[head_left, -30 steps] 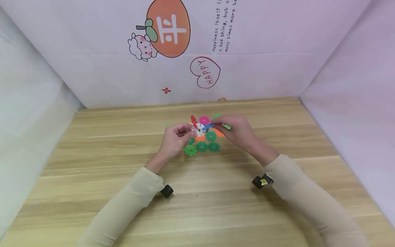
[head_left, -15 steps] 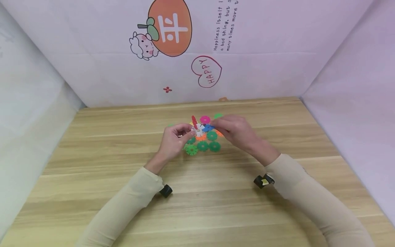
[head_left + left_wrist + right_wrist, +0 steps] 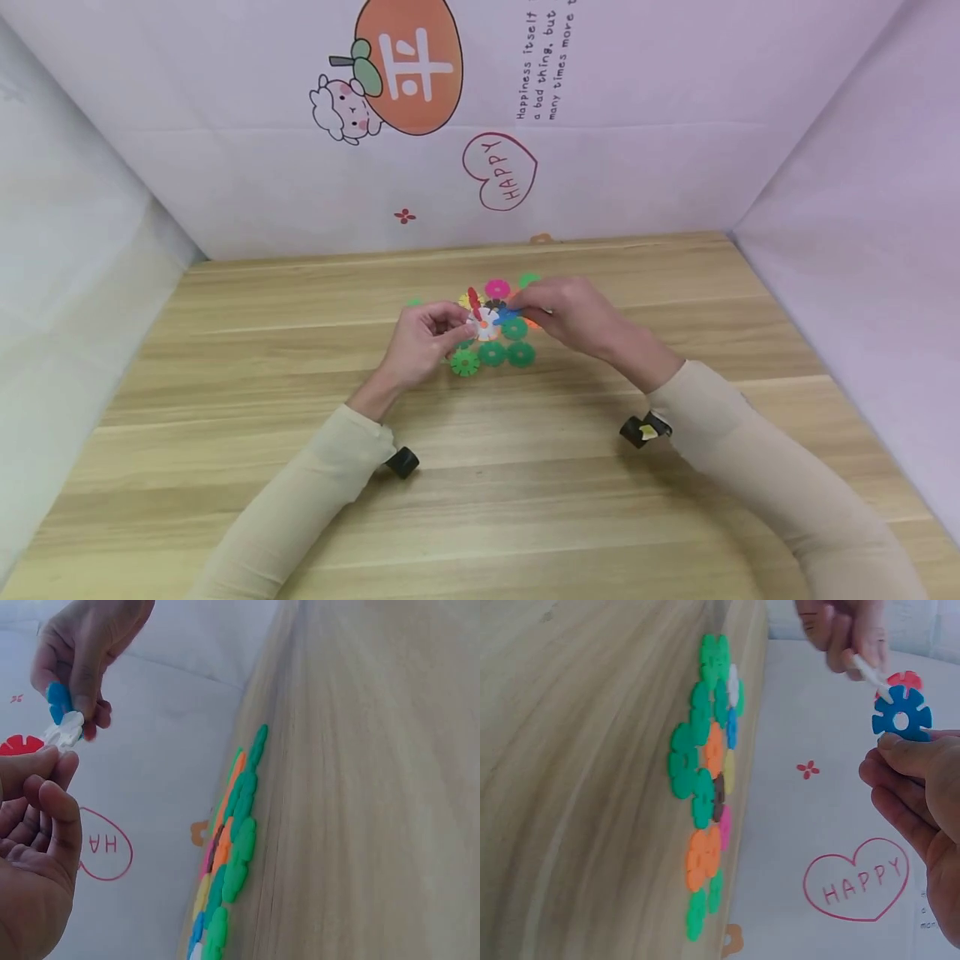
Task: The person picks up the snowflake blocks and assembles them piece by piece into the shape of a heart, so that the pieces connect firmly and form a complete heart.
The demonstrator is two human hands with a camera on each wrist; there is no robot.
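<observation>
Above the table, my left hand (image 3: pixel 420 346) pinches the edge of a white notched plastic disc (image 3: pixel 69 729) between thumb and fingers. A red notched disc (image 3: pixel 474 302) stands up from the far side of the white one. My right hand (image 3: pixel 581 321) pinches a blue notched disc (image 3: pixel 920 718) between thumb and forefinger, with its edge right at the white disc's rim. In the right wrist view the white disc is edge-on against the top of the blue one, set crosswise. My fingers partly cover the white and blue discs.
Several loose discs lie flat beneath my hands, among them a light green disc (image 3: pixel 465 362), dark green discs (image 3: pixel 521 344), a pink disc (image 3: pixel 497 283) and orange discs (image 3: pixel 697 862). A printed cloth wall (image 3: pixel 637 150) rises behind the wooden table (image 3: pixel 487 500).
The blue disc has turned in my right fingers and sits against the white disc's right edge. My left hand keeps its grip on the white disc, nearly still.
</observation>
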